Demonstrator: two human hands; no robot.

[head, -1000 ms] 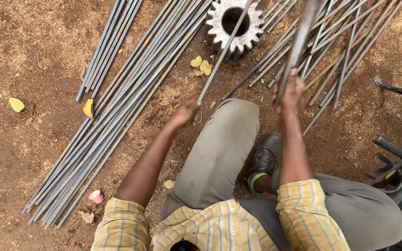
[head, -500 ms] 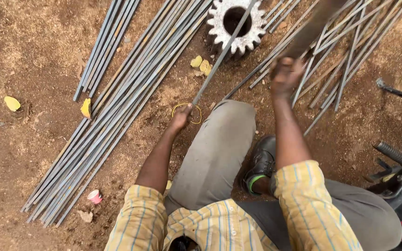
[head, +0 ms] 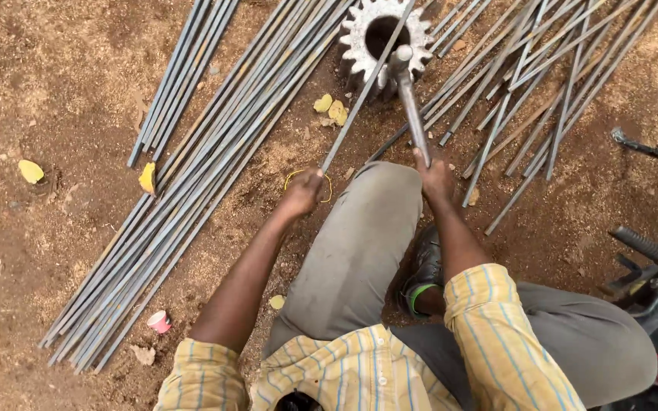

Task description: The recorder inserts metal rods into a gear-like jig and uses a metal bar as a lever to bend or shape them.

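Head view, looking down past my knees: the open room is narrow. A long bundle of steel rods (head: 192,183) runs diagonally on my left, a looser scatter of rods (head: 542,84) fans out on my right, and only the strip of bare dirt between them, just ahead of my knee, is free. Further right a dark metal tool (head: 649,148) and some machine parts (head: 653,259) crowd the edge.

My left hand (head: 302,192) is closed in a fist around the near end of a single thin rod (head: 363,91). That rod slants up and away from my fingers and passes across the hole of a big toothed gear wheel (head: 384,38) lying flat at the top of the gap. My right hand (head: 436,176) is wrapped tight around the handle of a hammer (head: 411,99), whose head sits right at the rod over the gear's lower rim (whether it actually touches the rod there, I can't quite tell).

The ground (head: 55,76) is reddish-brown packed earth with grit and a few yellow leaves (head: 331,109) beside the gear. A small pink cup (head: 159,321) lies near the bundle's lower end. I'm outdoors, squatting, one shoe (head: 423,268) tucked under my leg.
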